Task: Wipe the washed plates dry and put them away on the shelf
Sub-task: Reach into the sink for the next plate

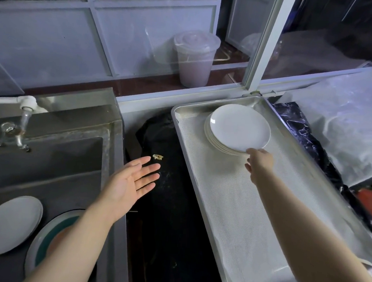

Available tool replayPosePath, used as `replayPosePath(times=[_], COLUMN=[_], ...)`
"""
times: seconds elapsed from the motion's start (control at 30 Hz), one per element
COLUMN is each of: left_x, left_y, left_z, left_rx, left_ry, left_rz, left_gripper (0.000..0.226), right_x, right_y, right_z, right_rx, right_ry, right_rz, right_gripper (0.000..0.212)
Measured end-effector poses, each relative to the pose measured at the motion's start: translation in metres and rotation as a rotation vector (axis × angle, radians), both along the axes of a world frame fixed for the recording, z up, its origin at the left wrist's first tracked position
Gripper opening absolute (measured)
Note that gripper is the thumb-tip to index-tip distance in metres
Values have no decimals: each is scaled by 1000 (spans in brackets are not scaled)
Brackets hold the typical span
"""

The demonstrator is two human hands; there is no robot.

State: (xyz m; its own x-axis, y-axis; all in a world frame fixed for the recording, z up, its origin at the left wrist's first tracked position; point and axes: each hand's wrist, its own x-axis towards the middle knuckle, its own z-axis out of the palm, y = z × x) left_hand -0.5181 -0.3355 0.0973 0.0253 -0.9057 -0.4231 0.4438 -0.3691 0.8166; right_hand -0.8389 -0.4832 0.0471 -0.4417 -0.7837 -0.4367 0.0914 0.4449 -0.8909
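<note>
Right hand [260,162] is reaching to the near rim of the white plate stack [238,129], fingertips touching the top plate's edge; can't tell if it's actually gripping. Stack is sitting at the far end of the cloth-lined metal tray [250,211]. Left hand [131,181] is hovering palm-up, fingers spread wide, holding nothing, between sink [47,153] and tray. One more white plate [9,225] is lying in the sink.

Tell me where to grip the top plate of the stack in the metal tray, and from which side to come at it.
Grip the near rim of the top plate, where the right hand already touches the stack. It lies flat on the other plates in the metal tray, so only its thin overhanging edge offers purchase: thumb on top, fingers under, coming from the front. The tray's far wall crowds the back side. The left hand is open and free.
</note>
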Motion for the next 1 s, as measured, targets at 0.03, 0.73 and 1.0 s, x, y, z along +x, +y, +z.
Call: replayPosePath(times=[0.03,0.73,1.0], left_x=[0,84,177], left_y=[0,75,159], left_z=[0,0,2], left_rx=[1,10,-58], left_ry=[3,163,176], left_rz=[1,208,234], left_gripper=[32,27,30], right_x=[1,146,249], right_y=[2,142,214], right_z=[1,44,58], right_rx=[5,23,45], right_ry=[-14,-534,-471], right_rz=[13,506,585], right_gripper=[12,28,26])
